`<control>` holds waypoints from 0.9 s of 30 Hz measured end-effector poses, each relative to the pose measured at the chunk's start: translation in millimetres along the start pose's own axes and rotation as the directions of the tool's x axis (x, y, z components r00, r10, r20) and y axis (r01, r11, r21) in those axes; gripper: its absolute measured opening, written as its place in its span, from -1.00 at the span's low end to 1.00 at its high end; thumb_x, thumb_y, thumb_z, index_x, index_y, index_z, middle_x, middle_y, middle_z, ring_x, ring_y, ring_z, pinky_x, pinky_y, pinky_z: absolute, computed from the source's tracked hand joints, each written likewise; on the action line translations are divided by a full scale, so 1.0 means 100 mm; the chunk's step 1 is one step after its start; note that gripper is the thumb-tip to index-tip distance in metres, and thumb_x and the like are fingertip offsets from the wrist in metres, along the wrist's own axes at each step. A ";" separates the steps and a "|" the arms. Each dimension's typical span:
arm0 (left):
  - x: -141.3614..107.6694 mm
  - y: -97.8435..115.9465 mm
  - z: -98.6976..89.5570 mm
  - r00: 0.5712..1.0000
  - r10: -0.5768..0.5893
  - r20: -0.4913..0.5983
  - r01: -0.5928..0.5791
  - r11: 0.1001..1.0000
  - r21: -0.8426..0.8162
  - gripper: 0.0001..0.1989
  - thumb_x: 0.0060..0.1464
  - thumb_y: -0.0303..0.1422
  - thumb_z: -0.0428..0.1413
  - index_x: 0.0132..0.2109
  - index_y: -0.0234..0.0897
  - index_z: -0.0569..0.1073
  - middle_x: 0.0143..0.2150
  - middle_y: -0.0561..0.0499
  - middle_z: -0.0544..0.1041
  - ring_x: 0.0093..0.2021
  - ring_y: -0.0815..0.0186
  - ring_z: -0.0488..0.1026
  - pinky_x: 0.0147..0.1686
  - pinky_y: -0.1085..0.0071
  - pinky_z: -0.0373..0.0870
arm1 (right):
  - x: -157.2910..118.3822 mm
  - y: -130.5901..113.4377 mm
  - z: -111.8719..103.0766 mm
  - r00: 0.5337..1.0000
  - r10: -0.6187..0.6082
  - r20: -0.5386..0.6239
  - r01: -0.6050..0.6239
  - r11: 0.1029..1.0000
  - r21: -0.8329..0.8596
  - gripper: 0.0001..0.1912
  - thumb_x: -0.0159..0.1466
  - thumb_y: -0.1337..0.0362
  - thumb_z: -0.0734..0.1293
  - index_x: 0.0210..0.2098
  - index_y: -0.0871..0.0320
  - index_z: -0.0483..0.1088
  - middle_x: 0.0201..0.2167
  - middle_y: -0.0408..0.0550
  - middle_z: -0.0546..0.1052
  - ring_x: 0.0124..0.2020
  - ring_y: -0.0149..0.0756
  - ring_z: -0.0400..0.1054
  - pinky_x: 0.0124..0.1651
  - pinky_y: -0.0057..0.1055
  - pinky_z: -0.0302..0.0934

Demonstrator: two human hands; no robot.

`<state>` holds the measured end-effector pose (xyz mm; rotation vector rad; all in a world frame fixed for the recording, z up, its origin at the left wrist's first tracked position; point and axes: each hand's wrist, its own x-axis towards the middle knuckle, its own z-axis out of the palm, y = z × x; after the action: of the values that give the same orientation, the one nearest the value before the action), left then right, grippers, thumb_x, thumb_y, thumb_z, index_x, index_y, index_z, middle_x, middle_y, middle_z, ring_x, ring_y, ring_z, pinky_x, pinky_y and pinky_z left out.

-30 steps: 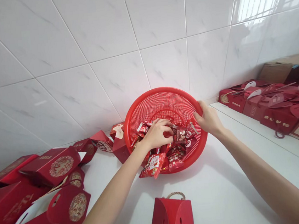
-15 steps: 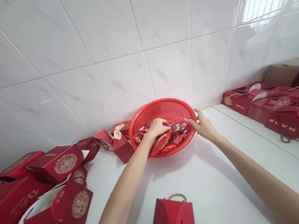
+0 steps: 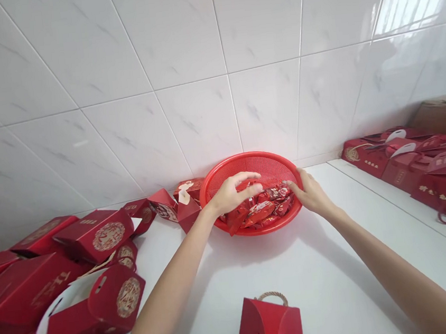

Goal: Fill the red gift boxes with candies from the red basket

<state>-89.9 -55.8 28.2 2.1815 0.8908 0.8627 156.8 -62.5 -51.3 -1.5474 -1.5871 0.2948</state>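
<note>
A red perforated plastic basket [image 3: 246, 163] stands against the tiled wall and holds several shiny red wrapped packets [image 3: 260, 212]. Above the basket's left part is my left hand [image 3: 231, 192], its fingers and thumb apart with nothing between them. My right hand [image 3: 307, 190] is at the basket's right rim, thumb on the inner side over the packets and fingers at the outside, closed round the rim. Nearer to me, a red box [image 3: 268, 324] with a twisted rope handle stands on the white surface.
Many red gift boxes [image 3: 95, 239] are heaped at the left, some open. More red boxes [image 3: 440, 189] lie at the right beside a brown cardboard box [image 3: 438, 115]. Small open boxes [image 3: 188, 210] touch the basket's left side.
My left hand has risen off the packets, its fingers opening. My right hand has come closer round the rim. The whole view has shifted, so things appear farther right.
</note>
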 end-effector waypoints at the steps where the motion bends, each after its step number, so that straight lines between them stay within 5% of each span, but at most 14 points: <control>1: -0.10 0.05 -0.01 0.998 0.011 0.063 -0.014 0.999 0.050 -0.49 0.05 -0.09 0.25 0.12 -0.16 0.52 0.20 -0.09 0.50 0.25 0.04 0.37 0.24 0.14 0.28 | 0.02 0.01 0.01 1.000 -0.023 -0.020 0.023 1.000 -0.008 -0.47 0.32 0.02 0.18 0.17 0.20 0.26 0.08 0.27 0.45 0.12 0.06 0.33 0.09 -0.02 0.25; 4: -0.32 0.08 0.02 0.984 -0.026 0.177 -0.011 0.978 0.208 -0.26 -0.11 -0.02 0.35 0.22 -0.10 0.44 0.31 -0.09 0.39 0.35 -0.02 0.24 0.27 0.10 0.24 | 0.03 -0.07 -0.02 0.990 -0.101 -0.099 0.100 0.995 -0.019 -0.57 0.30 0.05 0.20 0.02 0.19 0.38 0.05 0.26 0.47 0.18 0.08 0.28 0.16 0.04 0.18; 7: -0.38 0.01 0.06 0.992 -0.091 0.082 0.068 0.965 0.252 -0.44 0.05 -0.03 0.24 0.15 -0.17 0.50 0.16 -0.10 0.54 0.18 0.03 0.43 0.15 0.16 0.35 | 0.00 -0.29 -0.13 0.978 -0.168 -0.120 0.176 0.982 0.061 -0.65 0.29 0.05 0.24 -0.09 0.15 0.43 0.05 0.18 0.50 0.14 0.03 0.33 0.17 0.01 0.20; 11: -0.31 -0.13 0.05 0.988 -0.121 -0.092 0.136 0.974 0.180 -0.65 0.18 -0.09 0.10 -0.14 -0.24 0.62 -0.21 -0.02 0.66 -0.20 0.14 0.55 -0.12 0.28 0.43 | -0.04 -0.58 -0.22 0.967 -0.219 0.131 0.177 0.945 0.274 -0.69 0.31 0.04 0.26 -0.17 0.12 0.46 -0.14 0.03 0.60 -0.11 -0.13 0.49 0.01 -0.14 0.33; 16: -0.27 -0.30 0.06 0.976 -0.138 -0.166 0.141 0.990 0.005 -0.62 0.18 -0.05 0.09 -0.15 -0.26 0.60 -0.22 0.00 0.64 -0.18 0.17 0.53 -0.13 0.33 0.43 | 0.08 -0.67 -0.09 0.876 -0.289 0.387 0.141 0.919 0.369 -0.61 0.26 0.01 0.34 -0.06 0.14 0.45 -0.06 0.06 0.58 -0.07 -0.12 0.49 0.01 -0.14 0.36; 23: -0.30 -0.45 0.12 0.896 -0.188 -0.402 0.148 0.981 -0.129 -0.60 0.16 -0.04 0.08 -0.23 -0.31 0.54 -0.35 0.03 0.55 -0.32 0.28 0.46 -0.28 0.41 0.40 | 0.14 -0.66 0.24 0.840 -0.367 0.400 0.166 0.875 0.454 -0.32 0.10 0.03 0.50 0.17 0.03 0.32 0.11 0.05 0.48 0.18 -0.08 0.35 0.17 -0.10 0.28; 27: -0.30 -0.44 0.13 0.886 -0.196 -0.419 0.122 0.973 -0.197 -0.61 0.15 -0.04 0.10 -0.20 -0.31 0.55 -0.34 0.03 0.56 -0.31 0.27 0.46 -0.30 0.42 0.40 | 0.11 -0.66 0.30 0.863 -0.337 0.377 0.139 0.875 0.464 -0.33 0.11 0.13 0.50 0.17 0.04 0.28 -0.01 0.00 0.54 0.10 -0.13 0.40 0.15 -0.10 0.28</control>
<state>-111.8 -56.9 -21.7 1.7681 1.1477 1.3230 91.7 -53.9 -18.7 -0.9627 -1.8938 0.8463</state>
